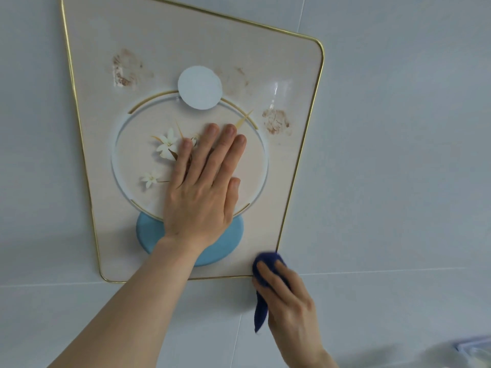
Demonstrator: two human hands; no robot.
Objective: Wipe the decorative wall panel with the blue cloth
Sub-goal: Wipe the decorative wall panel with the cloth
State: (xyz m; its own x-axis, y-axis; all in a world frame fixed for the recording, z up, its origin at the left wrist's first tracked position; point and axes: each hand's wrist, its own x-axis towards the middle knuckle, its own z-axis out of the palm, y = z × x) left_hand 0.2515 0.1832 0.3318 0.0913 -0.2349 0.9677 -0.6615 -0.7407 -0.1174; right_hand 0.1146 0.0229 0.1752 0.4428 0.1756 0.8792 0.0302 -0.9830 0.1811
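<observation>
The decorative wall panel (281, 181) is cream with a thin gold rim, a printed ring with white flowers, a pale disc above and a blue disc below. Brown smudges show at its upper left (125, 69), upper middle (240, 78) and right (276, 120). My left hand (202, 187) lies flat on the panel's centre, fingers spread, holding nothing. My right hand (288, 296) presses the dark blue cloth (267, 261) against the panel's lower right corner; a tail of cloth hangs below my fingers.
The panel hangs on a wall of large pale grey tiles (398, 155) with thin joints. A blurred pale object (473, 346) sits at the bottom right edge of view.
</observation>
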